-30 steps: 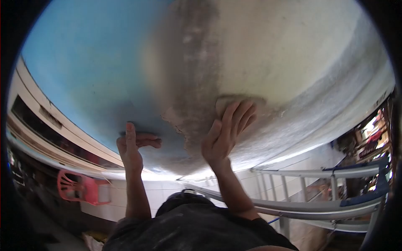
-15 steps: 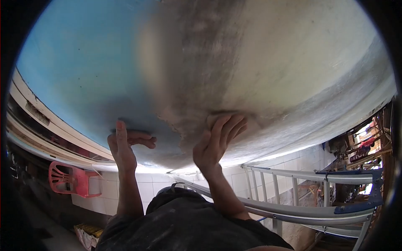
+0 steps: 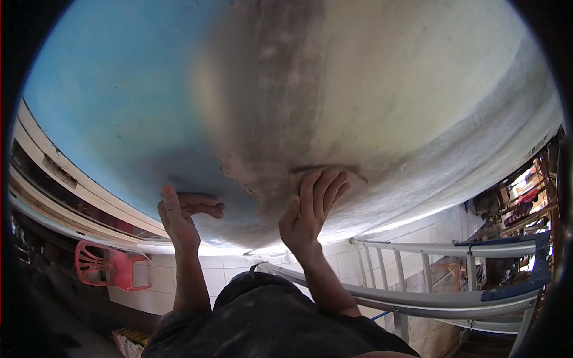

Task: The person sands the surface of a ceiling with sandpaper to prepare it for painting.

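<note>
A large curved surface [image 3: 382, 89] fills the upper view, blue at the left and grey to pale cream at the right, with a ragged paint edge between. My left hand [image 3: 185, 212] rests against its lower blue part, thumb raised and fingers apart, holding nothing. Under the fingers of my right hand [image 3: 310, 209] is a thin brownish sheet [image 3: 357, 174], pressed flat against the grey part. Its curved upper edge shows past the fingertips; the rest is hidden beneath them.
A red plastic chair [image 3: 113, 268] stands on the tiled floor at the lower left. An aluminium ladder [image 3: 441, 301] lies across the lower right. Wooden framing and clutter [image 3: 531, 203] are at the far right. A pale ledge [image 3: 83, 191] borders the blue side.
The view has shifted slightly, with chair and ladder lower in it. My right hand's fingers are closer together, and more of the sheet's edge shows. My left hand keeps nearly the same pose.
</note>
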### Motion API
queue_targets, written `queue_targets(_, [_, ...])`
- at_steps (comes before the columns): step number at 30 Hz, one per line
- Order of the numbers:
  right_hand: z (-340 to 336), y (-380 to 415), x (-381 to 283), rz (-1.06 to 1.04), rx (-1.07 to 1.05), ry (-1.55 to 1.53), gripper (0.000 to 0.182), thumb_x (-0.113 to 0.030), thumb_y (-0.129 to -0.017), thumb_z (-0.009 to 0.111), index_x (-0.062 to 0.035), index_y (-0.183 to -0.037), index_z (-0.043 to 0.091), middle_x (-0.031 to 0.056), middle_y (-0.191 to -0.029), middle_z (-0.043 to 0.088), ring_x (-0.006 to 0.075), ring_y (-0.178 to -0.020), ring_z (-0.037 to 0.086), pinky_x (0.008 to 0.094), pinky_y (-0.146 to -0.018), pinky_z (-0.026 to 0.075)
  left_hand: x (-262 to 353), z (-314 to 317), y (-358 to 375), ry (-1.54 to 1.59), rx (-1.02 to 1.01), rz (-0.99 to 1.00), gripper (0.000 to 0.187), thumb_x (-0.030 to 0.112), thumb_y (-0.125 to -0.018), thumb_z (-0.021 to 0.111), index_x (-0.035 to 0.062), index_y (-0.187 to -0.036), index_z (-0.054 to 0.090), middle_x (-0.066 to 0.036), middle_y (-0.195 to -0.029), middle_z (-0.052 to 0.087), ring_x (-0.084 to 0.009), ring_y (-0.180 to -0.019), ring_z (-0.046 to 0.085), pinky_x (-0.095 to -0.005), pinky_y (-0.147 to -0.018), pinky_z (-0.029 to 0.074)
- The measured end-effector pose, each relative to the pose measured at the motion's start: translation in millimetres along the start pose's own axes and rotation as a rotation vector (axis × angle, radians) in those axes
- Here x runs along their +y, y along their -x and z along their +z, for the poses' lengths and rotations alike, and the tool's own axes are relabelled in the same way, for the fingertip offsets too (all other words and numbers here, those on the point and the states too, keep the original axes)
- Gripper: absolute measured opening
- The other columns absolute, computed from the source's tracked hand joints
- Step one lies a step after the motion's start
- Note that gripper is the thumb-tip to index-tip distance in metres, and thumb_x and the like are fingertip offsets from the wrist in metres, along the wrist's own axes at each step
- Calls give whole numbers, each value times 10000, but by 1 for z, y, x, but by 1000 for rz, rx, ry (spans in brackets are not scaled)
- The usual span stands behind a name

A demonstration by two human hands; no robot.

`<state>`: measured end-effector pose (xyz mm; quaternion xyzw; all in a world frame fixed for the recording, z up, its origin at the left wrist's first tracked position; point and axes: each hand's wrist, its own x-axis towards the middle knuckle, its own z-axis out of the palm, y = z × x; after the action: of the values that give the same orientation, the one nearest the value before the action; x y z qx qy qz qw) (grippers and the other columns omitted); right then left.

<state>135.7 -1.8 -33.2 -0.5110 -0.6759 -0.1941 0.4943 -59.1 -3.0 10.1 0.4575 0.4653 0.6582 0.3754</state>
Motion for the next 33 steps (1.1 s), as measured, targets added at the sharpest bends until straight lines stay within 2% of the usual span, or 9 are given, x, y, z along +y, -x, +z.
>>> queue_targets(3, [-14, -45, -8, -42, 61, 17, 494, -186, -963, 321, 112, -1352, 262, 318, -1444, 111, 468, -1350, -21, 590, -1046, -42, 3, 3, 1, 5, -1, 11, 792, 563, -931, 247, -64, -591, 592, -180, -460, 545, -294, -404, 575, -384, -536, 540])
queue_targets(5, [-19, -63, -12, -48, 89, 47, 492, -178, -960, 326, 115, -1350, 263, 317, -1445, 110, 467, -1350, -19, 592, -1045, -39, 3, 1, 0, -37, -42, -20, 831, 549, -939, 178, -80, -615, 613, -180, -473, 569, -277, -452, 610, -346, -597, 538])
queue_targets(9, [-11, -33, -11, -23, 45, -14, 492, -179, -962, 329, 114, -1352, 263, 319, -1444, 111, 467, -1350, -18, 592, -1044, -42, 2, -3, 0, -37, -53, -38, 858, 545, -942, 137, -87, -622, 620, -181, -481, 582, -271, -478, 629, -331, -626, 537])
queue_targets(11, [-5, -9, -11, 0, -6, 19, 492, -180, -963, 324, 113, -1354, 260, 320, -1443, 110, 466, -1350, -14, 592, -1045, -39, -1, -3, 1, 12, -41, -23, 822, 565, -932, 193, -69, -612, 606, -186, -481, 563, -289, -436, 592, -371, -586, 535])
queue_targets(15, [-9, -46, -20, -19, 101, 23, 492, -181, -966, 315, 115, -1355, 255, 326, -1440, 111, 464, -1351, -5, 592, -1047, -34, 1, -1, 1, 62, -6, -33, 808, 575, -927, 212, -56, -610, 605, -187, -481, 556, -296, -417, 575, -390, -560, 534])
queue_targets(17, [-16, -68, -23, -30, 119, 53, 493, -173, -963, 311, 121, -1354, 248, 328, -1439, 108, 463, -1351, -5, 593, -1046, -33, 0, -4, 0, 46, -37, -54, 849, 566, -932, 148, -74, -621, 611, -185, -482, 569, -287, -454, 608, -354, -587, 543])
queue_targets(23, [0, -14, -17, -6, 20, 28, 493, -166, -960, 310, 127, -1351, 248, 331, -1437, 113, 469, -1350, -2, 593, -1045, -40, 2, -4, 0, 44, -31, -57, 838, 599, -916, 192, -55, -598, 610, -180, -464, 548, -292, -414, 575, -393, -570, 543])
queue_targets(30, [-18, -71, -24, -60, 89, 37, 506, -164, -945, 347, 114, -1356, 253, 322, -1440, 125, 471, -1350, -2, 597, -1042, -46, 1, -4, 0, 65, -31, -60, 853, 610, -910, 185, -54, -589, 612, -179, -463, 548, -301, -415, 575, -399, -569, 540])
queue_targets(33, [-14, -48, -19, -33, 34, -19, 508, -164, -943, 351, 114, -1356, 252, 323, -1440, 120, 470, -1350, -10, 601, -1039, -50, -1, -8, -1, 78, -74, -34, 895, 580, -927, 113, -96, -613, 608, -198, -497, 578, -287, -450, 610, -342, -570, 548])
